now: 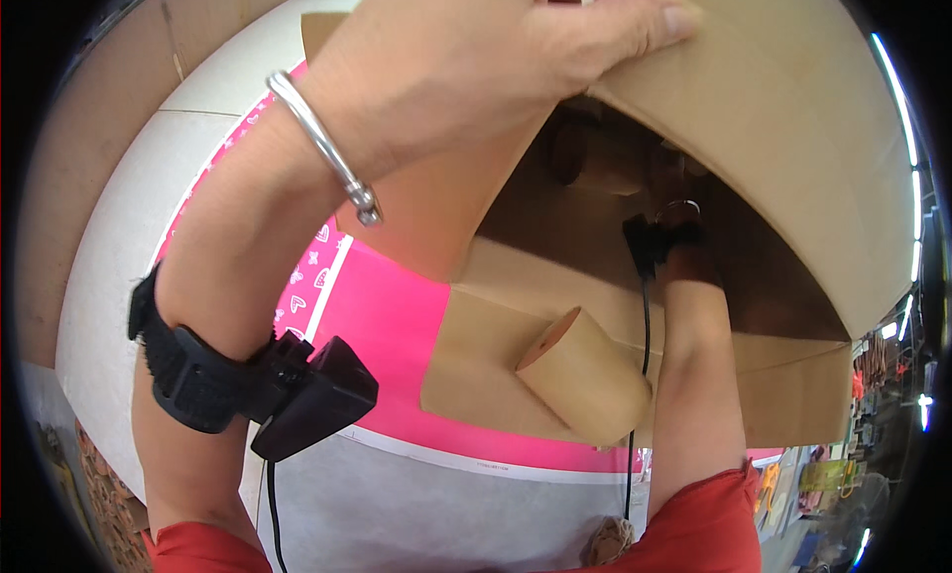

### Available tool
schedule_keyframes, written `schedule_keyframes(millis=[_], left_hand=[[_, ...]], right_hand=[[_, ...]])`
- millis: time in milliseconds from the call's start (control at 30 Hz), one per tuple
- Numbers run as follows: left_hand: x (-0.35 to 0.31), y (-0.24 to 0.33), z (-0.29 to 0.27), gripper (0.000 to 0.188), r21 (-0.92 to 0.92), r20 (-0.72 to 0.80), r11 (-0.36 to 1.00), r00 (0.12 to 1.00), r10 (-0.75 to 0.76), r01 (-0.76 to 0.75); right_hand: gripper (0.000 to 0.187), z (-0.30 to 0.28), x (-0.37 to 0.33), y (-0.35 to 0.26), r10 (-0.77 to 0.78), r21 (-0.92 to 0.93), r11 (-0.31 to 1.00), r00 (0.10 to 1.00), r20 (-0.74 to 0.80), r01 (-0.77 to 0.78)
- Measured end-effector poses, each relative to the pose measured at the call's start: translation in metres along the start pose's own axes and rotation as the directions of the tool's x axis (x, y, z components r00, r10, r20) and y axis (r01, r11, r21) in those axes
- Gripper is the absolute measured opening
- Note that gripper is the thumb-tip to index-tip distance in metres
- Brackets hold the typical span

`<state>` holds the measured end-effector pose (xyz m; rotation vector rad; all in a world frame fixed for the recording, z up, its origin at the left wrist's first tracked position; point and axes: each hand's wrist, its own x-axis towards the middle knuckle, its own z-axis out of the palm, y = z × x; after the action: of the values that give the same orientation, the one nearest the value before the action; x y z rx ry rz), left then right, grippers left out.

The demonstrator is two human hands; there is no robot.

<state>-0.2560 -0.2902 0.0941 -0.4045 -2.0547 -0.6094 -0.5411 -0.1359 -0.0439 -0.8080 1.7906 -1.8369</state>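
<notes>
With twelve o'clock taken as the top of the view, our left grip (585,28) sits near twelve and appears to be grasping the upper flap (773,97), its thumb laid across the cardboard; the other fingers are mostly out of sight. Our right grip (670,174) is inside the shadowed cardboard box (793,375), its forearm running in from five o'clock; we cannot tell whether it is clenched or released.

Just beside the right grip, toward nine o'clock, we make out a dim inner roll (607,171), close enough that we cannot say whether they touch. The left grip is farther from it. Toward seven o'clock from the right grip, outside the opening, a kraft-coloured cylinder (590,375) lies on its side on the lower flap (476,365). Its long axis slants from ten to four o'clock, the flat end facing ten, the other end near our right forearm. Of our two hands, the right is nearer to this cylinder too.

Farther out, toward eight o'clock from the cylinder, we see a pink sheet (387,325) with white edging and, beyond it, the grey table (416,504).
</notes>
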Motion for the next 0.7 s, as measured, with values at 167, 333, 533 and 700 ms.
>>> schedule_keyframes(millis=[167,333,533,700], left_hand=[[-0.001,-0.015,0.004,0.026,-0.434,-0.009,0.889,0.986,-0.169,0.149],[0.001,-0.008,-0.004,0.024,-0.28,0.063,0.954,0.994,-0.093,0.107],[0.001,0.008,-0.002,0.024,-0.192,0.023,0.95,0.969,-0.244,0.244],[0.001,-0.008,0.001,0.025,-0.2,0.046,0.918,0.939,-0.34,0.342]], right_hand=[[0.017,0.013,0.011,0.0,0.056,0.016,0.998,0.998,-0.014,-0.056],[0.016,-0.008,-0.002,0.002,0.05,0.021,0.999,0.998,-0.033,-0.05],[0.014,-0.078,-0.061,0.007,0.044,0.021,0.999,0.997,-0.07,-0.042],[0.017,-0.095,-0.099,-0.04,0.286,-0.218,0.939,0.956,0.067,-0.266]])
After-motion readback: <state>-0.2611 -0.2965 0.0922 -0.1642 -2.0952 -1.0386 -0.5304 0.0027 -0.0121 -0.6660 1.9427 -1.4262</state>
